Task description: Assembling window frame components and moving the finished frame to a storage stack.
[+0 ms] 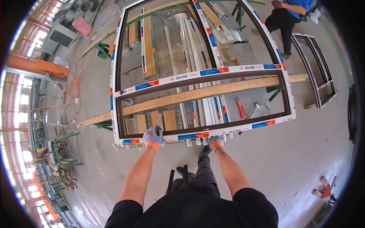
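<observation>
A large window frame [175,79], dark inside with white, blue and orange protective film, spreads across the middle above wooden-topped supports. Its crossbar and mullion divide it into three openings. My left hand [153,138], in a grey and orange glove, is closed over the near rail left of centre. My right hand [216,143], gloved alike, is at the rail's outer edge further right; its fingertips are hidden beneath the rail. Through the near opening show a wooden beam [205,93], red-handled pliers [241,108] and a hammer [256,109].
Long metal profiles [207,110] and boards [169,121] lie below the frame. Right of it stands a smaller frame [318,89], near a co-worker in blue [287,21]. Cables [78,87] and a green stand [66,150] are at left, an orange-brown object [323,187] at lower right.
</observation>
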Demonstrator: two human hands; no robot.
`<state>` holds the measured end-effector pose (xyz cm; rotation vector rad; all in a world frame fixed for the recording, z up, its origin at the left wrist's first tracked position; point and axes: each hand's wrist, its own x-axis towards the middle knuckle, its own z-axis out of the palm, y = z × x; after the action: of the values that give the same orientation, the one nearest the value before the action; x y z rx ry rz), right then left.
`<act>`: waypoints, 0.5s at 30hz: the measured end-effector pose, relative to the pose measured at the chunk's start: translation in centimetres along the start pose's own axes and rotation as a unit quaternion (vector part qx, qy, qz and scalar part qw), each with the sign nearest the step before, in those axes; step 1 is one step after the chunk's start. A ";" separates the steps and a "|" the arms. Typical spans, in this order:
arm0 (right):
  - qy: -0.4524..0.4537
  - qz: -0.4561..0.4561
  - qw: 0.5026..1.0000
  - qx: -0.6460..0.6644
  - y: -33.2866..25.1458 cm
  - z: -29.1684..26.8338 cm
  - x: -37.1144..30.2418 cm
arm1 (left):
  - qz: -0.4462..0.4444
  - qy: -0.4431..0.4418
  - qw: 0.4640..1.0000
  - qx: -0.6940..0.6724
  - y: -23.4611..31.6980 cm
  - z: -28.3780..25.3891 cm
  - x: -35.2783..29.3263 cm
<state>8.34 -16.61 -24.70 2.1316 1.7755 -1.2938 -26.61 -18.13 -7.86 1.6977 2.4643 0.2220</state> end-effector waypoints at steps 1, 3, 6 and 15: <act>0.067 -0.037 0.997 -0.002 1.4 -0.2 0.1 | 0.013 0.012 1.000 0.008 0.2 0.2 0.0; 0.054 0.001 0.999 0.003 3.4 -1.4 0.1 | 0.010 0.004 1.000 0.002 0.1 0.1 0.3; -0.050 0.074 0.989 0.115 -0.2 -4.9 -3.2 | -0.006 0.010 1.000 0.019 -2.0 -0.8 -1.3; 0.132 -0.018 0.991 -0.005 6.5 0.2 -13.4 | -0.016 -0.032 0.999 -0.027 -3.0 -3.2 -4.7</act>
<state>14.05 -29.15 -19.14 2.3710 1.9173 -1.0469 -28.34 -23.75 -5.22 1.6161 2.4162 0.2256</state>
